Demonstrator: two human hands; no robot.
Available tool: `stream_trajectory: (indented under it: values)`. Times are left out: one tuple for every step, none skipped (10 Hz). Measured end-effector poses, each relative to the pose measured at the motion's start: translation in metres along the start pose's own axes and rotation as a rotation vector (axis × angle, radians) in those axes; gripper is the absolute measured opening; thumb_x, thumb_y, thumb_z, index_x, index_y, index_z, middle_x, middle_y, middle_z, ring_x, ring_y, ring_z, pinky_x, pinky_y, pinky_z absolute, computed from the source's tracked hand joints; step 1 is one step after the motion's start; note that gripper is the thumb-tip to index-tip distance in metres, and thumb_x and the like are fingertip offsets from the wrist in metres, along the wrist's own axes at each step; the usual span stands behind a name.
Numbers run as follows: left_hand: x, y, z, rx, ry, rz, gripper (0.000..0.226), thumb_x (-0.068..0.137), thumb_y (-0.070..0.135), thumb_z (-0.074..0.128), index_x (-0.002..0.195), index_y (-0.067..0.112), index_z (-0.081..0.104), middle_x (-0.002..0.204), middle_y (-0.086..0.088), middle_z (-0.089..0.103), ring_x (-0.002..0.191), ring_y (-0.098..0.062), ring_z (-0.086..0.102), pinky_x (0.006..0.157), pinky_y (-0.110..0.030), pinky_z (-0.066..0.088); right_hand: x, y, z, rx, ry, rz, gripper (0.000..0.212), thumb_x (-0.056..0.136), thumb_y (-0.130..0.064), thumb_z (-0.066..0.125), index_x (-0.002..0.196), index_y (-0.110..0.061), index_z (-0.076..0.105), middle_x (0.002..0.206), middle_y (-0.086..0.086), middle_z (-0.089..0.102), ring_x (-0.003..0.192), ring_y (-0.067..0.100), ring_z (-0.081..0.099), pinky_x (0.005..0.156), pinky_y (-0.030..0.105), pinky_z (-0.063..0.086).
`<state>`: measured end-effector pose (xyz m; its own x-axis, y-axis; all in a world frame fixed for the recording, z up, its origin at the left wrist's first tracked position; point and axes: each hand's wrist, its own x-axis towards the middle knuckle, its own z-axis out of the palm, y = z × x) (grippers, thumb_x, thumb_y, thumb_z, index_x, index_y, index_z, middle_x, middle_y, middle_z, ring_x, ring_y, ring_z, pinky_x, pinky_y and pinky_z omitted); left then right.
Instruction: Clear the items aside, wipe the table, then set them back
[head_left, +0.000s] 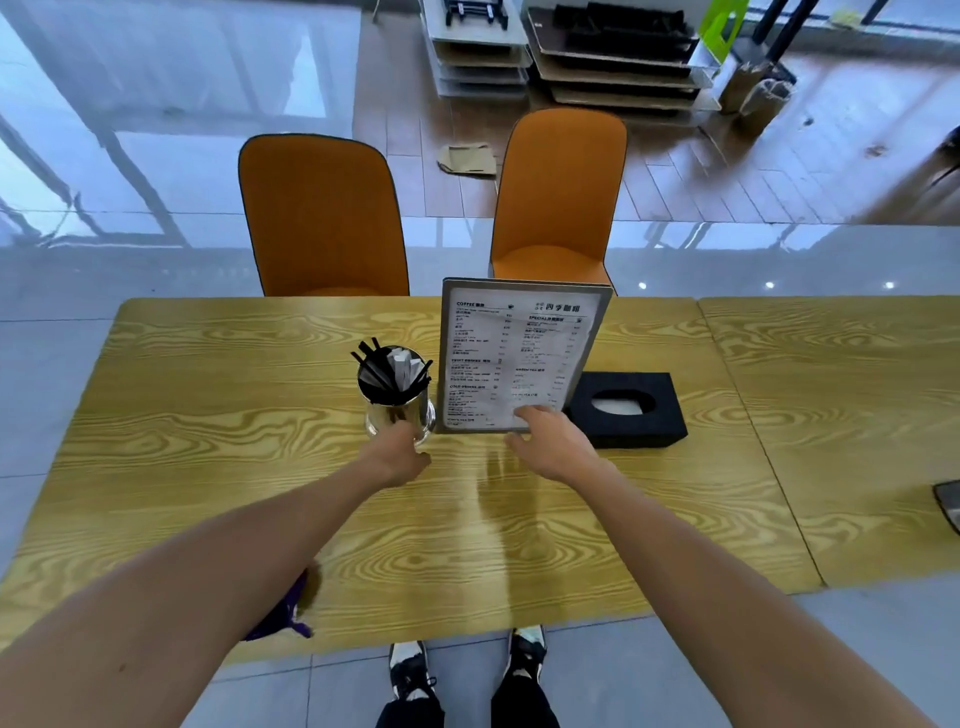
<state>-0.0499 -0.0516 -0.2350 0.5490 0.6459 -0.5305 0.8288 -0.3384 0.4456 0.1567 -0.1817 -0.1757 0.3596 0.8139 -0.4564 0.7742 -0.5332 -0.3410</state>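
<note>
Wood-grain table (208, 415): left hand (397, 457) grips shiny straw cup (395, 413); spread right hand (550, 447) touches menu (519, 353).

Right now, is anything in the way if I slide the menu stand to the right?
Yes: the black tissue box sits on the table just right of the menu stand, near its base, blocking that path.

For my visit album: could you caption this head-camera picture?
Left hand grips the metal straw cup, right hand touches the upright menu stand, black tissue box beside it on the wooden table.
</note>
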Motion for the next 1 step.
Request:
stream_trajectory:
  values:
    - [-0.0074,0.0154,-0.0082,0.005,-0.136,0.034,0.055,0.091,0.031,0.066,0.138,0.005,0.056,0.133,-0.013,0.061,0.120,-0.028,0.058,0.099,-0.038,0.049,-0.0017,-0.0078,-0.0142,-0.066,-0.024,0.001,0.054,0.101,-0.041,0.047,0.150,-0.017,0.043,0.150,0.007,0.049,0.134,0.030,0.048,0.103,0.047,0.047]
